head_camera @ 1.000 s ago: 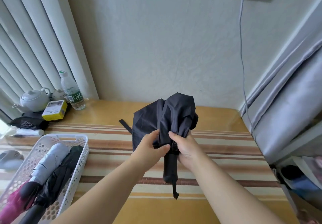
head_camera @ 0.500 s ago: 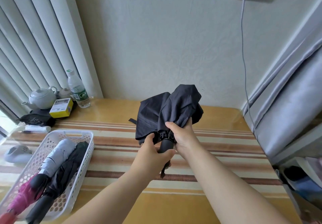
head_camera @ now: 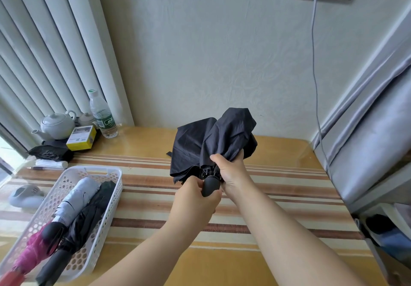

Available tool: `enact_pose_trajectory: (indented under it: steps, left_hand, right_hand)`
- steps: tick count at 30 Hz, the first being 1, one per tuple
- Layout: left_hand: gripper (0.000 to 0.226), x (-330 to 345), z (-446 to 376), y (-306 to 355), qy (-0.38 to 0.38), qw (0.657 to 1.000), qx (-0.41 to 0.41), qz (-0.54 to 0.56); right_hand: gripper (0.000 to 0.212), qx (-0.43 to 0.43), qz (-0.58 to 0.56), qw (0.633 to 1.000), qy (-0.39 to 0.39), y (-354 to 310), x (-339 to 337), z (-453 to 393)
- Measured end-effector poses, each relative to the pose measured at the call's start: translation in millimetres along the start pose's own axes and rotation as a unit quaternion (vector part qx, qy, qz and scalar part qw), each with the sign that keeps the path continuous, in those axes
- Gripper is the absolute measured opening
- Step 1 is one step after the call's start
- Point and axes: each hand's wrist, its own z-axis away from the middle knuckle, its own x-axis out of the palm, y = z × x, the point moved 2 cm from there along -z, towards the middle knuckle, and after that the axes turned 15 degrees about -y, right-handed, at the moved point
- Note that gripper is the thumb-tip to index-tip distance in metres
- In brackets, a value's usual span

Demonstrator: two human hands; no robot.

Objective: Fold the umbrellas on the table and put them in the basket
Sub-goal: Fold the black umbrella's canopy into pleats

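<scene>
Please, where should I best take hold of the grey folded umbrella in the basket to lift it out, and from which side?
Grip the grey umbrella round its rolled middle, coming from above. It lies slanted on top in the white basket, its far end free, while its dark handle end sits low between the pink umbrella and black umbrella.

black umbrella (head_camera: 213, 143) — white basket (head_camera: 104, 199), yellow box (head_camera: 81, 140), table (head_camera: 278, 187) striped cream and brown.

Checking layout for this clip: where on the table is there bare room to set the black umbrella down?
Bare striped table lies between the white basket and the right edge, below the held black umbrella. The far strip by the wall is bare too. The far left corner is crowded: teapot, yellow box, water bottle.
</scene>
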Motion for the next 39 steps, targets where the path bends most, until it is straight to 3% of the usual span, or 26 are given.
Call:
enact_pose_trajectory:
  steps: [2,4,7,8,10,12,14,16,17,19,21,23,25,26,28,31,35,39]
  left_hand:
    - [0.021,0.2,-1.0,-1.0,-0.008,1.000,0.007,0.002]
    - [0.022,-1.9,-3.3,-2.0,-0.036,0.995,0.000,0.093]
    - [0.027,-9.5,-11.7,-3.1,-0.086,0.943,-0.067,0.315]
    - [0.032,-12.3,-17.2,-4.0,-0.095,0.932,-0.084,0.339]
    - [0.043,-12.8,-28.1,-5.1,-0.097,0.944,-0.087,0.304]
    - [0.054,-9.6,-37.2,-0.8,-0.085,0.980,-0.067,0.167]
    - [0.050,-8.0,-38.8,4.3,-0.082,0.991,-0.052,0.091]
    - [0.038,-10.8,-42.8,0.6,-0.120,0.970,-0.070,0.198]
    - [0.036,-11.7,-40.3,0.1,-0.170,0.940,-0.094,0.281]
    - [0.042,-15.9,-37.7,-2.0,-0.234,0.906,-0.124,0.330]
    - [0.053,-15.6,-36.7,-5.5,-0.181,0.933,-0.139,0.279]
    - [0.053,-19.1,-39.3,-8.2,-0.042,0.990,-0.093,0.094]
    - [0.045,-27.0,-36.3,1.2,0.114,0.991,0.030,-0.068]
    - [0.046,-29.4,-36.8,4.3,0.119,0.989,0.058,-0.063]
    - [0.058,-29.6,-42.8,7.5,0.023,0.997,0.021,0.064]
    - [0.068,-24.3,-46.8,4.3,-0.109,0.968,-0.004,0.227]
    - [0.045,-32.9,-48.6,4.2,-0.154,0.940,-0.013,0.305]
    - [0.033,-35.0,-47.5,1.0,-0.146,0.934,-0.031,0.326]
  right_hand:
    - [0.065,-0.009,0.007,1.000,-0.015,-2.6,0.2,0.7]
    - [0.069,-0.024,0.019,0.999,-0.042,-5.6,-0.3,2.5]
    - [0.066,-0.045,0.046,0.995,-0.076,-11.9,-0.8,6.1]
    - [0.065,-0.049,0.047,0.994,-0.083,-12.5,-0.7,6.6]
    - [0.064,-0.046,0.058,0.993,-0.094,-11.1,0.5,8.4]
    - [0.065,-0.026,0.093,0.991,-0.094,-8.6,5.5,11.9]
    - [0.067,-0.032,0.100,0.991,-0.088,-5.7,6.6,13.1]
    - [0.067,-0.052,0.095,0.990,-0.087,-4.9,4.5,12.3]
    - [0.065,-0.056,0.098,0.990,-0.087,-5.7,4.2,12.3]
    - [0.062,-0.057,0.093,0.990,-0.092,-6.4,4.0,12.4]
    - [0.065,-0.058,0.078,0.991,-0.088,-5.5,2.0,13.4]
    - [0.071,-0.053,0.096,0.990,-0.084,-4.6,1.3,15.5]
    - [0.073,-0.046,0.126,0.987,-0.094,-3.5,1.1,17.0]
    - [0.072,-0.041,0.126,0.986,-0.104,-3.8,2.3,18.2]
    - [0.069,-0.029,0.112,0.985,-0.126,-4.1,8.1,22.2]
    - [0.055,0.002,0.104,0.981,-0.162,-5.2,18.7,28.0]
    - [0.059,0.083,0.021,0.978,-0.189,-9.2,24.2,32.8]
    - [0.034,0.124,0.025,0.983,-0.130,-10.2,24.2,29.6]
